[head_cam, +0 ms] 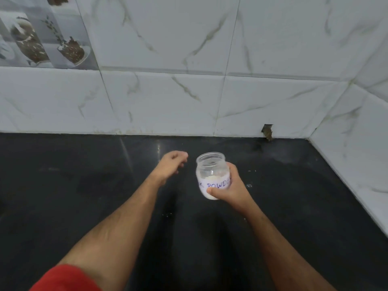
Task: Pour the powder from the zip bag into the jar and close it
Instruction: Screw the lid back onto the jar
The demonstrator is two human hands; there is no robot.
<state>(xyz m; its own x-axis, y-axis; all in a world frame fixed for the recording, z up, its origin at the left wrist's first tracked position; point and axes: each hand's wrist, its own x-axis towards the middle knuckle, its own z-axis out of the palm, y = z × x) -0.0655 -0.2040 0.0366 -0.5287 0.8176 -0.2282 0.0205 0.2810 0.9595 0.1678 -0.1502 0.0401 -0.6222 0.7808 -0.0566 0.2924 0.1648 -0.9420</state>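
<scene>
A clear jar (211,171) with no lid on, its label reading "POWDER", holds white powder in its lower half. My right hand (232,189) grips it from the right side, thumb across the label, above the black counter. My left hand (173,163) hovers just left of the jar with fingers loosely curled and nothing in it. No zip bag and no lid are in view.
The black stone counter (84,185) runs to a white marble-tile wall (189,101) at the back and on the right. A small broken hole (267,131) sits at the wall's base. A few white powder specks (168,214) lie on the counter.
</scene>
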